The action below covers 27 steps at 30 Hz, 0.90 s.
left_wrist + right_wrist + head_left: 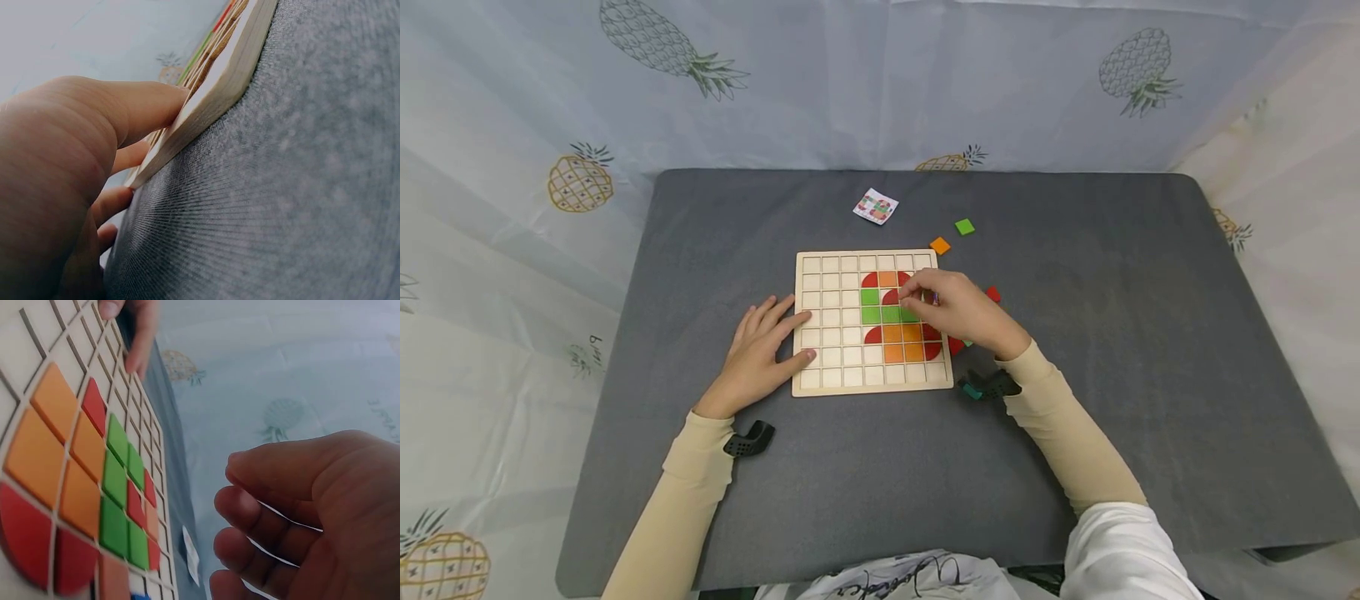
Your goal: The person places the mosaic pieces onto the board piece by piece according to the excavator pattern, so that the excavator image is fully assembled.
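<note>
A wooden grid board [831,377] lies on the table, its left cells bare. On its right part sit orange square tiles [892,352], green square tiles [870,315] and red quarter-round tiles [872,335]. My left hand [756,367] rests at the board's left edge, thumb and index finger on the rim, other fingers beside it. Above the board's right part hovers my right hand [958,310], covering some cells. Its fingers are loosely bent in the right wrist view, with nothing visible between thumb [275,465] and fingertips.
A small pattern card [876,206] lies behind the board. Loose tiles lie around the right side: a green tile [965,227], an orange tile [940,246] and a red tile [993,293]. More pieces are partly hidden beneath the right hand. The grey table [1150,375] extends right.
</note>
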Each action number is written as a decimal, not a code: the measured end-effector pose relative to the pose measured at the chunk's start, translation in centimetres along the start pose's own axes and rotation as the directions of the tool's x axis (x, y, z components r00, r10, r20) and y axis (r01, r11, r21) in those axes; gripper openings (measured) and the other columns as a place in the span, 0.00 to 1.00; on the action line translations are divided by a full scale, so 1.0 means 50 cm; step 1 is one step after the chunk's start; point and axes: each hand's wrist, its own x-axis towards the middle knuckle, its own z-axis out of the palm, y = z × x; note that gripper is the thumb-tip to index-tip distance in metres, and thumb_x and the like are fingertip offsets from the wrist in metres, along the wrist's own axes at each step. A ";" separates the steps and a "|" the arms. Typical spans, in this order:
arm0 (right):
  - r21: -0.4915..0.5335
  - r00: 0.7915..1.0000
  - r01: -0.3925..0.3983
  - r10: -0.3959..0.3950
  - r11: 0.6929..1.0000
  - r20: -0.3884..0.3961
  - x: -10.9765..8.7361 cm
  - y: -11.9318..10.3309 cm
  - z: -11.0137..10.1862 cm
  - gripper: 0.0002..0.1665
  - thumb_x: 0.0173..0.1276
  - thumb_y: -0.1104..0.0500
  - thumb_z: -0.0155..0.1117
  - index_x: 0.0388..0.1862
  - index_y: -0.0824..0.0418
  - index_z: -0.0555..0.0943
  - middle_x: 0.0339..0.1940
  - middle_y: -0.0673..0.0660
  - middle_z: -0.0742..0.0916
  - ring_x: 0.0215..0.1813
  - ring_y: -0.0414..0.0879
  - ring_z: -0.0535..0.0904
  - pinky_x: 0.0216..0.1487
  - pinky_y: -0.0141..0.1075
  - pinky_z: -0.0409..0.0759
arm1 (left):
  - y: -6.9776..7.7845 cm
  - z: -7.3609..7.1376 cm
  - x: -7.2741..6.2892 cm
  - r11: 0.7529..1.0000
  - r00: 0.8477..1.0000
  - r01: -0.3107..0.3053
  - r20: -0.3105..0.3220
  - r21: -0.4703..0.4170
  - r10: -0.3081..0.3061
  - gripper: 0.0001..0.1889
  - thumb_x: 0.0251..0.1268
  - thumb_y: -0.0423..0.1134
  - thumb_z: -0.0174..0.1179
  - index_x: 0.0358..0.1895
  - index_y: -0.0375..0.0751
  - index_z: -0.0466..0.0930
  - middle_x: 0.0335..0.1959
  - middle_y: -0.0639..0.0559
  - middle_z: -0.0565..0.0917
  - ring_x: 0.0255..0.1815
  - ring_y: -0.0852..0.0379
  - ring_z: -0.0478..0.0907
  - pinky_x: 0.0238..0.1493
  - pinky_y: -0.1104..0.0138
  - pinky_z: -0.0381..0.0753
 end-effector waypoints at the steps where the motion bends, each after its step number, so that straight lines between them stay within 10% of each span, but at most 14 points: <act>1: 0.008 1.000 -0.008 0.008 1.000 -0.006 -0.008 0.004 -0.008 0.09 0.76 0.57 0.62 0.48 0.58 0.85 0.36 0.51 0.84 0.36 0.44 0.74 0.35 0.35 0.76 | 0.001 0.001 0.000 1.000 1.000 0.002 0.000 0.000 -0.002 0.34 0.70 0.55 0.62 0.76 0.49 0.67 0.83 0.44 0.55 0.86 0.42 0.41 0.84 0.46 0.32; 27: -0.130 0.965 -0.241 0.224 0.962 -0.134 -0.114 0.124 -0.091 0.15 0.77 0.63 0.58 0.58 0.64 0.83 0.48 0.61 0.81 0.39 0.50 0.73 0.37 0.38 0.74 | 0.008 -0.005 -0.001 1.000 1.000 0.013 0.007 -0.009 -0.012 0.34 0.70 0.53 0.63 0.76 0.47 0.68 0.83 0.44 0.55 0.85 0.42 0.41 0.84 0.45 0.32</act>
